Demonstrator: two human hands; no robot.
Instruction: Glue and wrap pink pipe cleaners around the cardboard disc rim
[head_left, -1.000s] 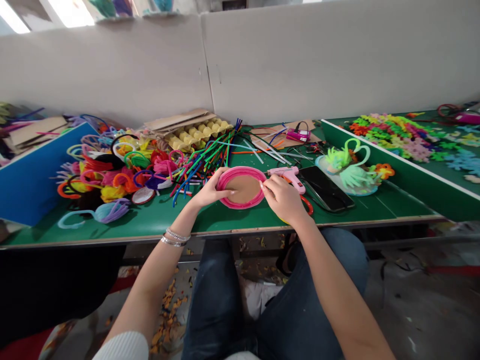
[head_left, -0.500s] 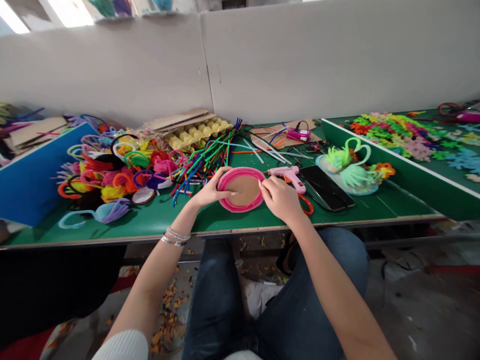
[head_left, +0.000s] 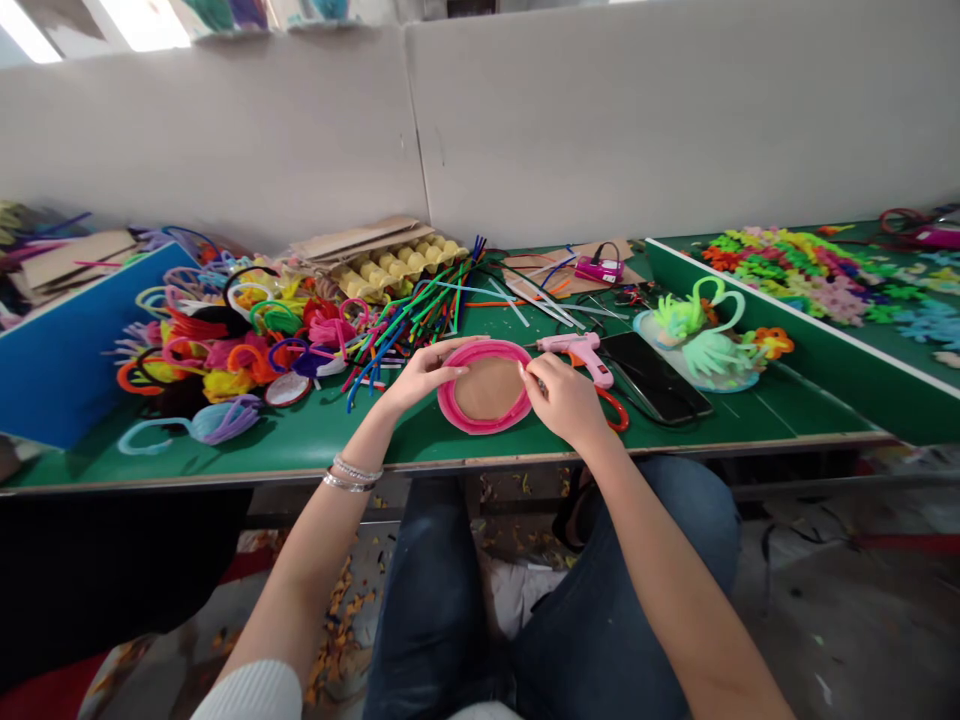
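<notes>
Between my hands, above the front part of the table, is a round cardboard disc (head_left: 486, 387) edged with a raised ring of pink, fuzzy pipe cleaner. My left hand (head_left: 421, 380) grips its left side, thumb at the rim and fingers reaching behind the far edge. At the right edge, my right hand (head_left: 561, 400) pinches the pink rim between thumb and fingers. Just behind that hand lie a pink glue gun (head_left: 574, 347) and an orange scissor handle (head_left: 618, 412).
A black phone (head_left: 656, 375) and green pipe-cleaner swans (head_left: 712, 352) sit at right. Left are a heap of colourful pipe-cleaner pieces (head_left: 240, 330), loose pipe cleaners (head_left: 420, 320) and a yellow egg tray (head_left: 397, 268). Blue (head_left: 90, 345) and green (head_left: 795, 350) dividers flank the space.
The disc has tilted and sunk slightly. My left thumb has moved from the cardboard inside the ring back to the rim. My right hand stays on the right edge.
</notes>
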